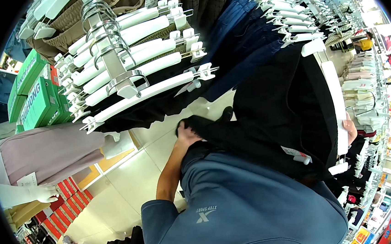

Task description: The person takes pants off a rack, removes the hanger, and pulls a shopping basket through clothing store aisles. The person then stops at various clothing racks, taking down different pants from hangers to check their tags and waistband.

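1. My blue-grey shirt (pixel 252 195) reads "XTEP SPORT"; green cardboard boxes (pixel 42 102) show "IHONG".
2. What those boxes hold is hidden.
3. The plain black cloth garment (pixel 268 111) lies across my front, its white paper label (pixel 293 151) too small to read.
4. My left hand (pixel 188 136) clutches its cloth; my right hand (pixel 350 131) grips its white plastic hanger (pixel 334 97).

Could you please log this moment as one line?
left hand: holding black trousers | right hand: holding white hanger | trousers: on hanger | paper tag: on trousers

Right hand (pixel 351 130) partly behind white hanger (pixel 336 106)
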The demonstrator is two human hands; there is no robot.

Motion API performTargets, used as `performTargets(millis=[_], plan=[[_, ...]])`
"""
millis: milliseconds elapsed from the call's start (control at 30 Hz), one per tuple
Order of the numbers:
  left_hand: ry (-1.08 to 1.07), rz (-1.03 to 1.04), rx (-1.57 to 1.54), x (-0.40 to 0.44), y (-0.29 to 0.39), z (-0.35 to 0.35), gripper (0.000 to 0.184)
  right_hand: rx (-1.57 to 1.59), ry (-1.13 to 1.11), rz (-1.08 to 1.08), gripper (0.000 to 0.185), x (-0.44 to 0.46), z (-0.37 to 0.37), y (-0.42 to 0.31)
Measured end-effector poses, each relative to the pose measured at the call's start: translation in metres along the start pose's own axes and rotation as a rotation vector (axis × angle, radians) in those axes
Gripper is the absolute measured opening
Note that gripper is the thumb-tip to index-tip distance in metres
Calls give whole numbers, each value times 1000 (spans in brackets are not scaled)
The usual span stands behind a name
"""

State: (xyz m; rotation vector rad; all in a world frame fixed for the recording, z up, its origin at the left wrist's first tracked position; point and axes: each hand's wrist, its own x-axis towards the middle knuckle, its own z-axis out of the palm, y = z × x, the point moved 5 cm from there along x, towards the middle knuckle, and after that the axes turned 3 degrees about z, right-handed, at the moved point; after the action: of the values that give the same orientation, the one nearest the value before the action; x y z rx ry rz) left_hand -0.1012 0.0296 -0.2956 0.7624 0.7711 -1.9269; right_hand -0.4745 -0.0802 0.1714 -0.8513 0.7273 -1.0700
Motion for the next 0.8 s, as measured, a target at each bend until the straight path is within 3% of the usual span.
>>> performTargets(millis=[100,200,400,433,467,533,633,733,767,800], plan=[[-40,-90,115,22,-21,33,78,-40,21,71,50,-11,6,-8],[-246,-266,352,46,-51,60,84,-59,46,76,51,-21,6,-11],[-113,-600,329,66,-128,98,109,-91,110,44,52,-53,-2,-20],[-145,-641,280,76,-139,100,111,-88,118,36,52,-57,-2,-20],[-311,-692,231,82,-149,108,111,-89,128,26,52,-60,-2,-19],[-1079,-668,56,57,-152,152,95,-86,134,9,52,-66,-9,-21],[-798,-165,84,76,-135,174,77,-90,137,-10,53,-69,-14,-20],[-830,-47,246,82,-115,189,71,-85,123,-11,53,-71,-20,-22],[-773,-174,125,86,-112,186,65,-86,114,-7,53,-69,-22,-21],[-696,-136,173,108,-108,170,62,-89,102,-6,54,-66,-23,-19]])
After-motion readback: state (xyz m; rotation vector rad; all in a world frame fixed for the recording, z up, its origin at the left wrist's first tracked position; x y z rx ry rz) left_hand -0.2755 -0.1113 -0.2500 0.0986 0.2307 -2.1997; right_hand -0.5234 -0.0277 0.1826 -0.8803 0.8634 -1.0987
